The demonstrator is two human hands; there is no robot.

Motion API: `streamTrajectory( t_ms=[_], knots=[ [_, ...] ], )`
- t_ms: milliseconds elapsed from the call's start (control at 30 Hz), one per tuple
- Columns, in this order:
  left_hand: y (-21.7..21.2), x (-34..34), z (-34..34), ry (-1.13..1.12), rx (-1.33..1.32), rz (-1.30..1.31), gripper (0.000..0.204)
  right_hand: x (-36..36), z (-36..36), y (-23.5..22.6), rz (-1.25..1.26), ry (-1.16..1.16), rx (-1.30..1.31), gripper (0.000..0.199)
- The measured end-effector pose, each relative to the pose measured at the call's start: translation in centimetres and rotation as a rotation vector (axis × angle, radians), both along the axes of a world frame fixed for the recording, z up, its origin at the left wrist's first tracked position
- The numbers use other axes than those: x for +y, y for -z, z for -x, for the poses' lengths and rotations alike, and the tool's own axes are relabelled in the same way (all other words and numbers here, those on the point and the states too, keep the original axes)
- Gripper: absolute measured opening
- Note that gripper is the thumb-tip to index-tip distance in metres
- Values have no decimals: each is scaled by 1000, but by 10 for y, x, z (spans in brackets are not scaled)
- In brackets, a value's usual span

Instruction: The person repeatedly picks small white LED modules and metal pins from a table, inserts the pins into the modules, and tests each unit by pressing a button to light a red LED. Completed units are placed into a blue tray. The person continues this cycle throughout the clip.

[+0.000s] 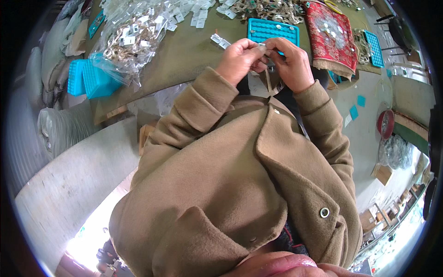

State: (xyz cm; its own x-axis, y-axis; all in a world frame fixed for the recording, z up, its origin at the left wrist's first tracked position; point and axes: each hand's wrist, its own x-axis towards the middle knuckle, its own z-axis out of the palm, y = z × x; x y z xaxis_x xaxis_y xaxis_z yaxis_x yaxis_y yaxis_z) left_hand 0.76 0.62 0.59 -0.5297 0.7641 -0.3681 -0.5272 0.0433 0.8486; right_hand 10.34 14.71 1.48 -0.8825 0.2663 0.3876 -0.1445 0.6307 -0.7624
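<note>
My left hand (239,61) and my right hand (293,63) meet at the table's front edge, fingers pinched together. Between the fingertips is a small whitish piece (262,45), mostly covered, so its kind is unclear. A thin tan strip (268,82) hangs below the hands; whether it joins the piece I cannot tell. Just beyond them lies a blue ridged tray (274,28) with a few small round pieces on it. Some small white cards (220,41) lie on the green tabletop (194,55), left of my left hand.
At left, a clear plastic bag (134,41) holds tan strands and white tags, near stacked blue trays (99,78). More white cards (199,16) and a heap of tan strands (270,10) lie at the back. Rightward sits a red patterned cloth (323,51) bearing small clear pieces.
</note>
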Motion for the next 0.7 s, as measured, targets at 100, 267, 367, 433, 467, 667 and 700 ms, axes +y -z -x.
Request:
streamTrajectory(
  t_ms=[100, 267, 367, 433, 467, 667, 700],
  knots=[
    [-3, -30, 23, -74, -71, -32, 21, -1, 15, 2, 1, -26, -57, 13],
    [0, -55, 68, -16, 525, 209, 18, 15, 51, 5, -299, 108, -217, 15],
    [14, -56, 75, 36, 1241, 406, 18, 12, 76, 5, -514, 151, -244, 18],
    [25, -57, 73, 42, 1468, 494, 26, 6, 94, 3, -640, 172, -475, 26],
    [30, -56, 74, 11, 1468, 457, 25, 2, 101, 2, -662, 184, -548, 27],
    [37, -56, 85, -172, 1550, 380, 17, -13, 130, -4, -761, 215, -703, 19],
    [35, -58, 85, -183, 1374, 351, 19, -14, 130, -5, -745, 216, -684, 19]
  ],
)
